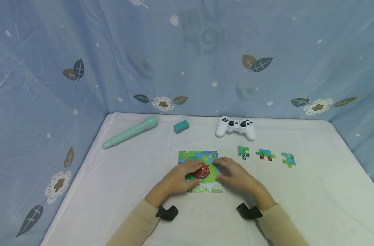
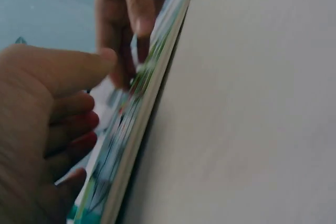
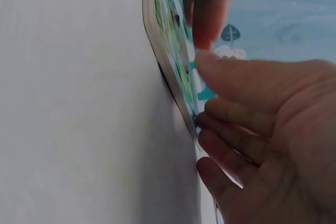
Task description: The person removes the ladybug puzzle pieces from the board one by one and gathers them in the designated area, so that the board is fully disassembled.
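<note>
A flat jigsaw puzzle [image 1: 210,188] with a ladybug picture lies on the white table, its thick pale edge [image 2: 123,174] showing side-on in the left wrist view. Over its left half reaches my left hand [image 1: 181,177], fingers extended above the ladybug and thumb apart from them, with nothing gripped. My right hand [image 1: 236,175] is at the puzzle's right side, fingers loosely bent. In the right wrist view, the fingertips of that hand [image 3: 262,124] are right at the puzzle's edge. Part of the picture's left side is hidden under the left hand.
Right of the puzzle lie three loose jigsaw pieces: a left one [image 1: 243,150], a middle one [image 1: 265,153] and a right one [image 1: 289,159]. Farther back are a white game controller [image 1: 236,126], a teal block [image 1: 181,126] and a mint-green stick-shaped object [image 1: 128,134]. Patterned blue curtains [image 1: 205,68] border the table.
</note>
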A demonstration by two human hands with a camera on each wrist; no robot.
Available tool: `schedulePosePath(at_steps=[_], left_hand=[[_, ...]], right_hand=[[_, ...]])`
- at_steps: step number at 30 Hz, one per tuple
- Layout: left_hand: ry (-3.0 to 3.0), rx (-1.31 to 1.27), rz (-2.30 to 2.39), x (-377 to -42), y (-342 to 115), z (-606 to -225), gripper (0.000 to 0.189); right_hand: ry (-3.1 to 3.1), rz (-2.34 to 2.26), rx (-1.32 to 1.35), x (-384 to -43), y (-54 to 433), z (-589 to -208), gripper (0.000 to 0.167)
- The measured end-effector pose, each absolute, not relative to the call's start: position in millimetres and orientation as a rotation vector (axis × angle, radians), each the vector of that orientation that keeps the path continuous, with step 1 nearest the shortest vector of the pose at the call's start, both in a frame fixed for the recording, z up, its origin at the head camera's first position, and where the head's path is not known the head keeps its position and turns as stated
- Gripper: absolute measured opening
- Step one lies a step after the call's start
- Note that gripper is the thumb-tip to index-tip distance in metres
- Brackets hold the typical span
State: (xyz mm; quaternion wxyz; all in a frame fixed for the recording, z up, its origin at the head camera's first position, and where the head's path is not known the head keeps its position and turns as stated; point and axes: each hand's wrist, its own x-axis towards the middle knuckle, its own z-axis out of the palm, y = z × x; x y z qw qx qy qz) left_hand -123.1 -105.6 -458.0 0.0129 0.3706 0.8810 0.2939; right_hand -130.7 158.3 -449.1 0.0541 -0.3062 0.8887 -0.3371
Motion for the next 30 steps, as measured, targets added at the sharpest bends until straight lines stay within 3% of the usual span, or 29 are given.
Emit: schedulePosePath(at_steps=[16, 30], left_hand=[[2.797, 1.167, 0.731, -116.7, -97.3, -463.6, 0.059], [2.787, 1.161, 0.791, -119.6, -99.5, -463.3, 0.039]], right_hand=[[2.740, -0.997, -0.856, -127.2, 151.7, -452.7, 0.049], [2.695, -1.144, -0.762, -128.6, 146.4, -454.8, 0.046]])
